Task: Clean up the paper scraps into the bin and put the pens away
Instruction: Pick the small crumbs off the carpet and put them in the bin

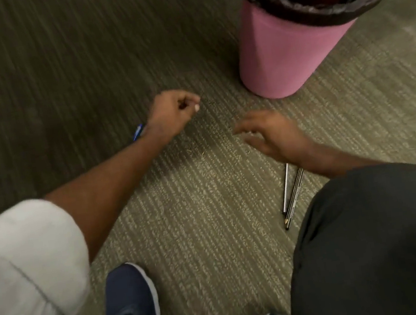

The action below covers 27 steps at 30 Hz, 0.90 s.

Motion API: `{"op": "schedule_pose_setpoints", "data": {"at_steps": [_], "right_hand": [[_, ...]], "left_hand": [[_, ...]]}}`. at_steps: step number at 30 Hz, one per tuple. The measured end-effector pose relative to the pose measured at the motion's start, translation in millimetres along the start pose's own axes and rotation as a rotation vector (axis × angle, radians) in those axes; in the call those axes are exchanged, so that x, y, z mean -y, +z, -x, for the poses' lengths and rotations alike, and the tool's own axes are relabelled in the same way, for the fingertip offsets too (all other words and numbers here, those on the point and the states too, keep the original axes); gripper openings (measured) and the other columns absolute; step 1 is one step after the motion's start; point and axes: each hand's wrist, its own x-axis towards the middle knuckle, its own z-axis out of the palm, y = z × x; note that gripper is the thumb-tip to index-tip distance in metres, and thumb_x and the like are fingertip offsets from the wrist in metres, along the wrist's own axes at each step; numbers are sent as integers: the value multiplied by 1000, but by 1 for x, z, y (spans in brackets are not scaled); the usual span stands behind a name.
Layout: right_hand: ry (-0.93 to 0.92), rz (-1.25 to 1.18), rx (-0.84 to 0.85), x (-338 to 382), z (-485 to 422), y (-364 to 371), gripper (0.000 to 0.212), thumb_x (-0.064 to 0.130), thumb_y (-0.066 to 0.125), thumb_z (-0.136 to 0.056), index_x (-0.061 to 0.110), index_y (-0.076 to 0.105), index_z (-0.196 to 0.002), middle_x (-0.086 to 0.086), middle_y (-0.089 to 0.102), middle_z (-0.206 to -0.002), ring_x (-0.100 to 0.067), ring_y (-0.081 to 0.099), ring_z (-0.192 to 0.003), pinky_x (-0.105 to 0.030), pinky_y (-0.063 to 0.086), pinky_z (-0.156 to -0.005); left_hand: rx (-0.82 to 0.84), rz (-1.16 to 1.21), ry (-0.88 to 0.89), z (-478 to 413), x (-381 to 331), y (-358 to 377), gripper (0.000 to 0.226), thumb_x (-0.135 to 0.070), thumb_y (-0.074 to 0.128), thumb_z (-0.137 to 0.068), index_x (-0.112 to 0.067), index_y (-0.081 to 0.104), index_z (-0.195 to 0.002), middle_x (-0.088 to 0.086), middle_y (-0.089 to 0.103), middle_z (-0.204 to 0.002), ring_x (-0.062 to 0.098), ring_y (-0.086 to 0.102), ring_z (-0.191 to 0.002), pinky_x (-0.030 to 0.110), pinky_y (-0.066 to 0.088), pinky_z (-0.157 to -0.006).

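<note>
Carpet (208,210) under black-lined pink bin (288,51)

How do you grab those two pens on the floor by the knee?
Pinch the two pens near their closer ends, where they nearly touch, coming straight down with the right hand. They lie flat on the carpet and fan apart at the far ends, so a pinch there might miss one. The knee crowds their right side.

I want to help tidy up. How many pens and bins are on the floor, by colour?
Blue pen: 1
Dark pens or pencils: 2
Pink bin: 1
Total: 4
</note>
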Motion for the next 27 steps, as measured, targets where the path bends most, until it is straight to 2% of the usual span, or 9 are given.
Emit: {"op": "schedule_pose_setpoints", "data": {"at_steps": [2,4,7,9,13,17,22,25,27], "right_hand": [[83,-72,50,-2,11,44,19,13,71,-95,15,75,-113,-3,72,-103,-18,67,-92,-42,57,-84],[243,-204,53,0,18,77,18,16,77,-89,18,78,-108,-2,73,-99,-17,68,-87,-43,57,-82],[430,-328,57,7,23,111,19,20,81,-85,20,80,-105,-2,74,-100,-17,70,-86,-41,58,-85],[417,-338,51,8,25,126,18,26,81,-85,24,79,-103,1,73,-100,-16,69,-86,-42,58,-84],[380,-227,40,7,30,137,23,50,72,-88,38,73,-107,14,68,-101,-12,65,-89,-43,58,-80],[284,-140,71,14,28,132,18,44,70,-93,36,74,-109,10,70,-104,-13,65,-92,-37,56,-79],[215,-2,89,14,27,136,17,41,66,-97,35,75,-110,12,68,-103,-9,63,-94,-23,42,-73],[204,16,88,15,27,143,17,40,61,-100,32,72,-110,12,68,-103,-9,63,-94,-29,55,-76],[228,31,79,20,27,148,19,37,58,-101,26,71,-108,8,68,-102,-11,63,-92,-31,58,-76]], "left_hand": [[60,-158,-117,22,41,16,24,-19,66,-93,-21,75,-115,-1,75,-112,12,70,-102,30,55,-95],[73,-320,-224,44,72,31,27,-26,62,-93,-30,73,-118,-1,75,-115,19,70,-106,38,56,-94],[22,-362,-216,65,90,51,31,-33,60,-95,-31,68,-125,-1,68,-123,24,66,-111,40,55,-93],[-8,-348,-142,69,94,57,32,-35,61,-95,-29,67,-126,-1,65,-122,24,64,-111,40,54,-92],[-12,-352,-67,69,101,57,29,-38,62,-95,-31,69,-122,-5,65,-118,18,64,-106,37,55,-87],[-35,-337,-35,66,106,56,25,-40,66,-92,-34,73,-116,-10,66,-109,12,65,-97,33,55,-80],[-63,-275,-54,54,105,56,17,-41,73,-87,-28,74,-98,-10,69,-93,9,64,-82,33,56,-72],[-55,-272,-35,48,105,58,19,-42,71,-87,-28,72,-100,-10,69,-97,9,65,-84,35,57,-73],[-25,-333,19,45,106,57,19,-40,69,-90,-31,74,-105,-9,69,-105,9,63,-87,30,55,-75]]}}
